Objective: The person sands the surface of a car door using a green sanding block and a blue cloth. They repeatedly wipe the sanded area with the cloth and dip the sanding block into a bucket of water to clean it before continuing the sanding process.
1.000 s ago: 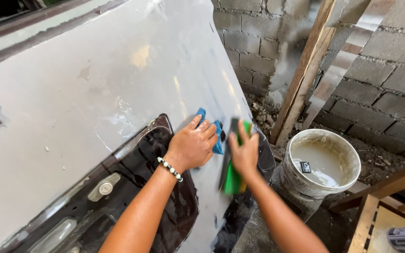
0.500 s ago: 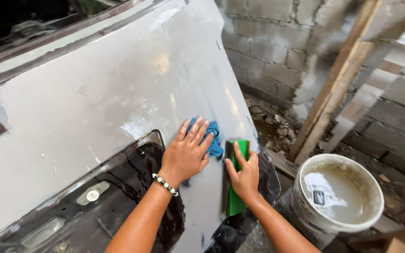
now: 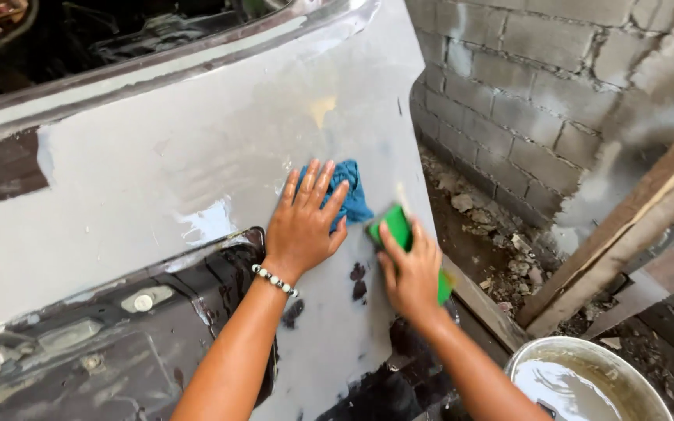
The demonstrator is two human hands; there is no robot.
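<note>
A grey primed car body panel (image 3: pixel 196 156) fills the left and middle of the head view. My left hand (image 3: pixel 303 222), with a bead bracelet on the wrist, lies flat on the panel and presses a blue cloth (image 3: pixel 350 191) under its fingers. Just to its right my right hand (image 3: pixel 409 269) holds a green sanding block (image 3: pixel 399 230) against the panel near its right edge. Wet patches shine on the grey surface around both hands.
A white bucket of cloudy water (image 3: pixel 579 382) stands at the lower right. Wooden planks (image 3: pixel 626 226) lean against a grey block wall (image 3: pixel 540 86). Rubble (image 3: pixel 470 206) lies on the ground by the wall. The panel's dark lamp recess (image 3: pixel 118 327) opens at lower left.
Both hands have moved up the panel together with the cloth and the green block. The camera has shifted, so the bucket now sits lower and further right.
</note>
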